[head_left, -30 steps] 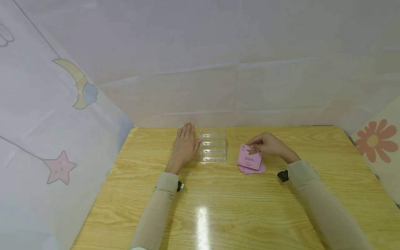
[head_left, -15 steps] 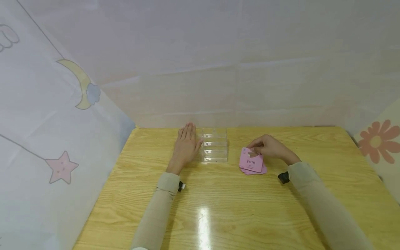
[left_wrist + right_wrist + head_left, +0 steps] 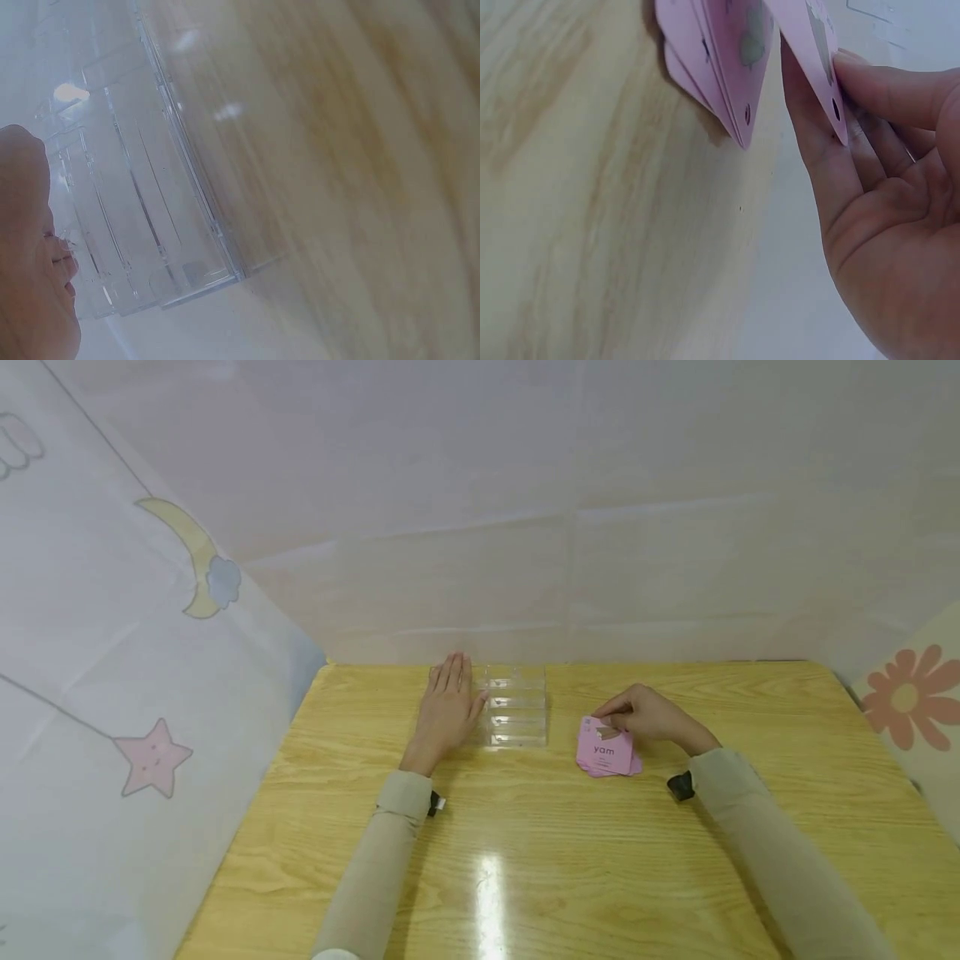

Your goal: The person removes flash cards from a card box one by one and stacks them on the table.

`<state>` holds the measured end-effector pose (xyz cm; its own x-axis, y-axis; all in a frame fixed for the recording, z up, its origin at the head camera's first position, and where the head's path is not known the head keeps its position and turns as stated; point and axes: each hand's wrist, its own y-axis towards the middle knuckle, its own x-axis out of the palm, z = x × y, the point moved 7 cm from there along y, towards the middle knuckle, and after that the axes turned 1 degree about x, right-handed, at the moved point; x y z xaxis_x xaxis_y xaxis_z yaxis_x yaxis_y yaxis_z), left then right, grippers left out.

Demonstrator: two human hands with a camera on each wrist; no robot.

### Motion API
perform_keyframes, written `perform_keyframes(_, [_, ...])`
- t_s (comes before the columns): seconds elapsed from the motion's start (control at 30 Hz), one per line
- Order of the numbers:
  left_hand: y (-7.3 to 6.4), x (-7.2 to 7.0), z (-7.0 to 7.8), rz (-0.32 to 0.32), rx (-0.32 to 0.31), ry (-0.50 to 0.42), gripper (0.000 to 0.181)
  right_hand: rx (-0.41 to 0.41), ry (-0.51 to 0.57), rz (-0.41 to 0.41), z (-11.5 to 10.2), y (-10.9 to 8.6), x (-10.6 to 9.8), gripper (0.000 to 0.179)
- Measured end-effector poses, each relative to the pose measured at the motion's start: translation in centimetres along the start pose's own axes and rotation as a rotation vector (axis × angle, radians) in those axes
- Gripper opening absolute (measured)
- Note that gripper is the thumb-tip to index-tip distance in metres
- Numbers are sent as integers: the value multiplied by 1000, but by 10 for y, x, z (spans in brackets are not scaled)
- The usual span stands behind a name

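Observation:
My right hand (image 3: 654,714) pinches a pink card (image 3: 603,748) printed "yam" between thumb and fingers. It is held over a loose stack of pink cards (image 3: 636,766), whose edges show below it. In the right wrist view the pinched card (image 3: 810,60) slants apart from the stacked cards (image 3: 716,67), with a small hole near its corner. My left hand (image 3: 444,717) lies with fingers straight on the left part of a clear plastic rack (image 3: 517,706). Several stepped slots of the rack (image 3: 142,180) show in the left wrist view, beside that hand (image 3: 30,247).
Both things stand on a wood-grain table (image 3: 525,827). A pale cloth wall (image 3: 450,585) rises right behind the table's far edge, with more printed wall at left and right.
The pinched card has come down slightly toward the stack, my right hand moving a little with it. My left hand stays in place on the rack.

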<state>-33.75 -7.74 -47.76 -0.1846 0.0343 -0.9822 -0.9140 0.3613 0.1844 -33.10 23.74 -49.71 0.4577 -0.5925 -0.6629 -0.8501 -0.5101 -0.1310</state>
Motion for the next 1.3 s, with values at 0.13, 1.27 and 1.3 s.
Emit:
perform_keyframes(0.13, [2, 1, -1, -1, 2, 7, 78, 0, 11, -2, 1, 1, 2, 29])
perform_keyframes(1.27, [-1, 1, -2, -3, -3, 1, 77, 48, -65, 27, -3, 5, 8, 26])
perform_keyframes(1.3, [-1, 1, -2, 1, -2, 0, 77, 52, -61, 28, -3, 5, 8, 26])
